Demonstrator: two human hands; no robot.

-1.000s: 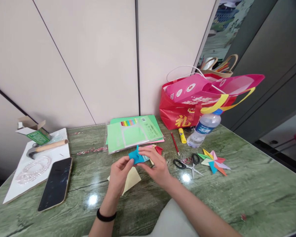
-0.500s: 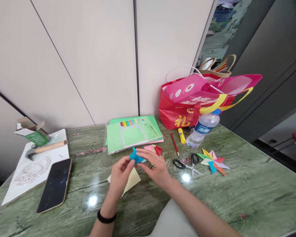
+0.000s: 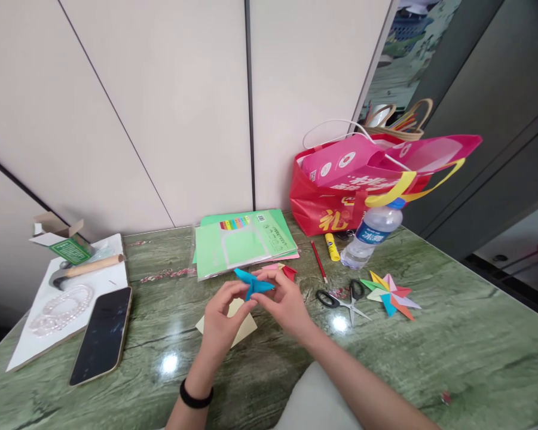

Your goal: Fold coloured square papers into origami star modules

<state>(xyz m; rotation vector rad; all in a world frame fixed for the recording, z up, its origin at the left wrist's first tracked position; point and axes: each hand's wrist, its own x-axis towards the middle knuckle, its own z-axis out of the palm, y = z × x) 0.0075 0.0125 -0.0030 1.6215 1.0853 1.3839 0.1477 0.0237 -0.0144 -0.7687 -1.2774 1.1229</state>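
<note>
At ten o'clock from the right hand [image 3: 289, 304], its fingers [image 3: 263, 301] and those of the left hand [image 3: 224, 313] pinch a blue origami piece [image 3: 254, 285], probably light, crisp, easily creased, best held along folds

Bright light from above leaves two white glare spots [image 3: 169, 362] on the glossy tabletop [image 3: 470, 340]; edges look stretched.

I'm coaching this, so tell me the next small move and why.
Probably pinch the blue paper flatter: its points stick out at different angles, and the left hand and right hand both hold it.
</note>
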